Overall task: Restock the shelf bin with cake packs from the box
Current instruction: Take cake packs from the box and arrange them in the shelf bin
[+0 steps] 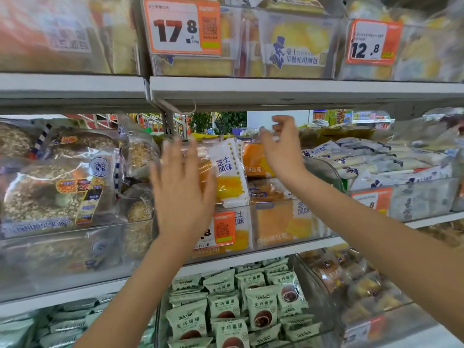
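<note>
A clear shelf bin (281, 224) on the middle shelf holds orange and white cake packs (228, 172). My left hand (182, 187) is raised flat in front of the packs at the bin's left side, fingers straight and spread. My right hand (282, 144) reaches over the back of the bin, its fingers loosely curled above an orange pack (253, 159); I see nothing held in it. The box is out of view.
Bins of seeded bread (57, 187) stand to the left and white-blue packs (391, 169) to the right. The upper shelf edge (276, 94) hangs just above my hands. Green snack packs (238, 305) fill the bin below. An orange price tag (223, 229) hangs on the bin front.
</note>
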Demonstrator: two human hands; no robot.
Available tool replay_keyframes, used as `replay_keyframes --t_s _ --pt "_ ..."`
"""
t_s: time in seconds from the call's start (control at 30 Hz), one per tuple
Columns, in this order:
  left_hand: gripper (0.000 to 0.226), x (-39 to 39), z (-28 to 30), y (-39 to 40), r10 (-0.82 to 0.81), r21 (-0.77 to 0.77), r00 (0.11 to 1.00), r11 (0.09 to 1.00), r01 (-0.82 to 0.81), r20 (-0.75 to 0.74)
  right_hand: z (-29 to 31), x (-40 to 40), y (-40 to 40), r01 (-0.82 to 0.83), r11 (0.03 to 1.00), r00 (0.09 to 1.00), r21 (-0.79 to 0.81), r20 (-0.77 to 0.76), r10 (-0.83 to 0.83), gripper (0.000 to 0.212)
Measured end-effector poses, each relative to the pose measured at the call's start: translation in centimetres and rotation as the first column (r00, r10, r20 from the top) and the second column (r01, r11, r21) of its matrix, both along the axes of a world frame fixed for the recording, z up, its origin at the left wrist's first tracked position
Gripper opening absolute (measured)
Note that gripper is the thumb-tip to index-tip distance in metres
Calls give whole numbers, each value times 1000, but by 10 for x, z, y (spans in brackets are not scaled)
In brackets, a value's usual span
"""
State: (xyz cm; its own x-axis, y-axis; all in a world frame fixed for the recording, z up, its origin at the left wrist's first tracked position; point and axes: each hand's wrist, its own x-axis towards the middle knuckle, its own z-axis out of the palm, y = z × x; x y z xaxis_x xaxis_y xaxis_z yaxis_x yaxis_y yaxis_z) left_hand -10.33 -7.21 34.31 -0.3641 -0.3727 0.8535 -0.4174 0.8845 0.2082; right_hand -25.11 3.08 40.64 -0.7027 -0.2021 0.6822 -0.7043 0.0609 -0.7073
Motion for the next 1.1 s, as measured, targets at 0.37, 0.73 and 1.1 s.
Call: replay_keyframes --t_s 0.37,0.73,1.1 --pt "33 24 31 -23 -74 334 968 930 153 -239 -21 75 -12 -398 914 876 84 331 351 54" --pt "29 22 35 -21 -153 504 982 843 186 -108 -22 71 -18 -320 934 895 161 375 242 49" --pt "34 28 28 -23 -145 372 882 867 331 -448 -22 70 -13 -328 897 915 296 335 225 42"
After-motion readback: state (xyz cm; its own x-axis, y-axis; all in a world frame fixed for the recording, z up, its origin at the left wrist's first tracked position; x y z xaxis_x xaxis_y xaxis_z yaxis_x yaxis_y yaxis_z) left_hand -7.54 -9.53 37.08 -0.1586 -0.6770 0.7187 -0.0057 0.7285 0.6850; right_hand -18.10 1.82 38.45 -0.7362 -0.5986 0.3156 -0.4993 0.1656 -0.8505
